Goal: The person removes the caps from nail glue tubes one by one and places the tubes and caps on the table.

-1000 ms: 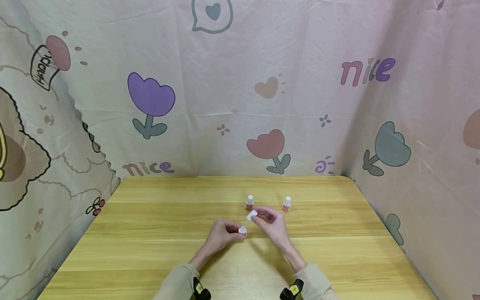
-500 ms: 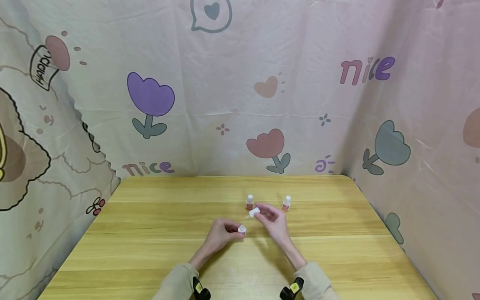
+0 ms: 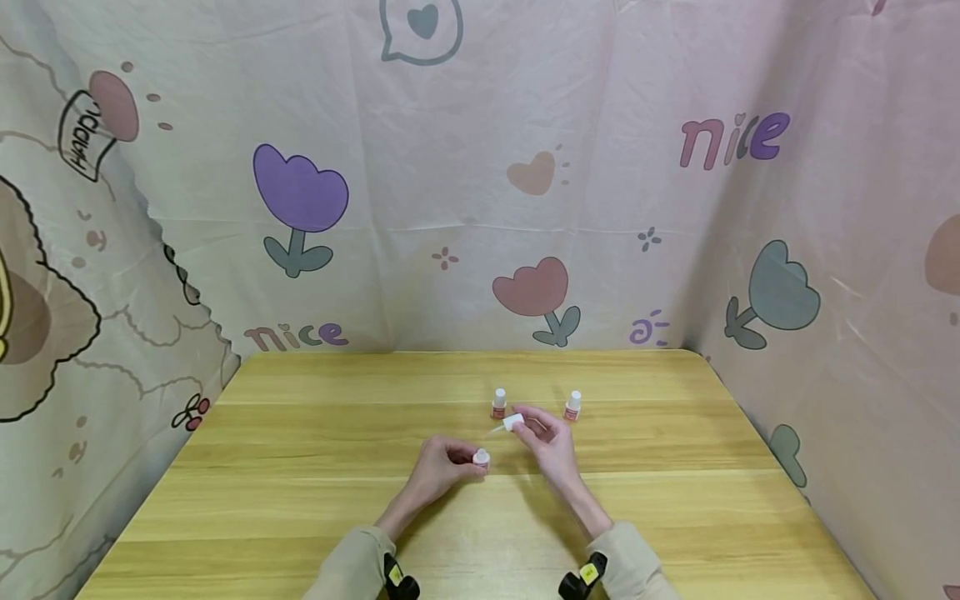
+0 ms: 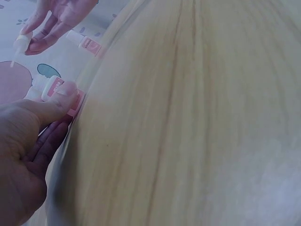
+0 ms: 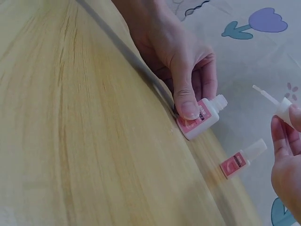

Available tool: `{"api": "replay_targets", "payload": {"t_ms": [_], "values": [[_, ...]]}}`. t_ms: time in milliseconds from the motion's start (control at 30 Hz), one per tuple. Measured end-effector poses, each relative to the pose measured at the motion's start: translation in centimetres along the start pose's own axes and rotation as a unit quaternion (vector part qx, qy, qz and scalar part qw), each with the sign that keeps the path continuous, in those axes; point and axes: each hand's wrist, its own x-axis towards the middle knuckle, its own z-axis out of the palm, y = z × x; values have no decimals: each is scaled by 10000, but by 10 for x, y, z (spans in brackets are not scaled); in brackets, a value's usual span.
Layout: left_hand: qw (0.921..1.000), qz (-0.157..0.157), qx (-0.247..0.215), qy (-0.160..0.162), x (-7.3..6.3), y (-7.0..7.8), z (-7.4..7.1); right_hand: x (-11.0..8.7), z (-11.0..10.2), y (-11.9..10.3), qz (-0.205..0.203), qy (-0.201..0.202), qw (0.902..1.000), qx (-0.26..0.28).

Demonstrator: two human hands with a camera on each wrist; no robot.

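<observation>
My left hand (image 3: 438, 465) grips a small white bottle (image 3: 482, 460) with a pink label, upright and low over the table. In the right wrist view the thumb presses across the label, and the bottle's narrow neck (image 5: 219, 102) is uncapped. My right hand (image 3: 549, 442) pinches a white brush cap (image 3: 513, 422) between thumb and fingers, up and to the right of the bottle. Its thin brush stem (image 5: 266, 95) points left, apart from the bottle's mouth. The left wrist view shows the same cap (image 4: 22, 42) with the stem hanging down.
Two similar capped bottles stand farther back: one bottle (image 3: 498, 405) behind the cap, the other bottle (image 3: 573, 407) just beyond my right hand. The wooden table (image 3: 315, 442) ends at a patterned cloth backdrop (image 3: 420, 183).
My right hand has drawn the brush cap up and to the right, away from the bottle, and tilted it so the stem shows. The left hand with the bottle has shifted slightly left.
</observation>
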Motion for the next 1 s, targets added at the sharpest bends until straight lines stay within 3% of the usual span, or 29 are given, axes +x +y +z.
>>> {"api": "replay_targets", "payload": {"t_ms": [433,700,1000], "values": [[9999,10,100,118,1,-4,-3,0,4,5,348,393,9976,462],[9998,31,104,151,0,-5,-5,0,3,9,379,136,9951,905],[9997,-60,49,215,0,-7,-8,0,1,10,368,-281,9934,1053]]}}
